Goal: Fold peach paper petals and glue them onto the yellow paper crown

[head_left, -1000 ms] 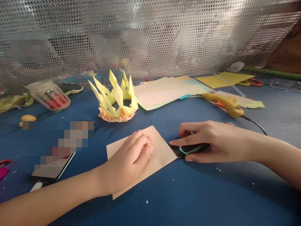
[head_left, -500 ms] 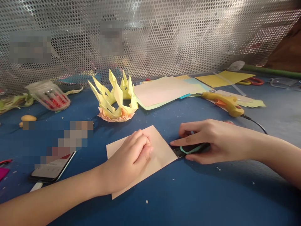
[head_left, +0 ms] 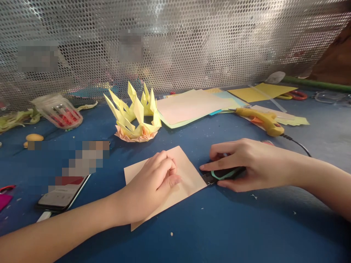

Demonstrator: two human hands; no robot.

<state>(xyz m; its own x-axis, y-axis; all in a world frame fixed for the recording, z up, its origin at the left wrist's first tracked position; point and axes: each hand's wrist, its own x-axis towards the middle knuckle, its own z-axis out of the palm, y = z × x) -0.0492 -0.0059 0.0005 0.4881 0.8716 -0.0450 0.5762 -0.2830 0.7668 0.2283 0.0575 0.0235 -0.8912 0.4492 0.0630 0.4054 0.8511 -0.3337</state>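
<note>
A pale peach square of paper (head_left: 189, 171) lies flat on the blue table. My left hand (head_left: 155, 190) rests on it in a loose fist, fingers curled under and the thumb against the paper; nothing shows between the fingers. Just right of the sheet, my right hand (head_left: 238, 164) grips a black tool with teal edging (head_left: 226, 174), index finger on its far side and thumb on the near side. The tool's black end touches the sheet's right corner. Its kind is unclear because the hand covers much of it.
Behind stand a yellow folded-paper crown (head_left: 137, 117), a stack of coloured paper (head_left: 192, 106) and a yellow glue gun (head_left: 260, 118) with its cord. A phone (head_left: 60, 195) and a tilted jar (head_left: 59, 111) are at left. A perforated metal screen (head_left: 178, 47) closes the back.
My left thumb has slid slightly to the right on the paper. My right hand and the black tool have barely shifted; the sheet stays in place.
</note>
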